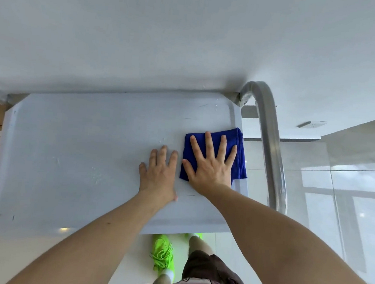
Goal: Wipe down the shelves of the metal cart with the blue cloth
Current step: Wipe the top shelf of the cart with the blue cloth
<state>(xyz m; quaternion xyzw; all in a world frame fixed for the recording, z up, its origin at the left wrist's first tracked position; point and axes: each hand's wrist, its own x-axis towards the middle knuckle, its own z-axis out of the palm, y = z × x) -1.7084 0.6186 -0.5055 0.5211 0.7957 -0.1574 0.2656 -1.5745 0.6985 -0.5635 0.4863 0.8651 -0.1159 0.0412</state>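
Right hand flat on folded blue cloth

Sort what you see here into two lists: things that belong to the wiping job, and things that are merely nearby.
Part of the job:
- blue cloth, folded, under the flat right hand
- top shelf of the metal cart
- left hand, flat on the shelf beside the cloth

Merely nearby:
- cart handle
- green shoe
- wall socket
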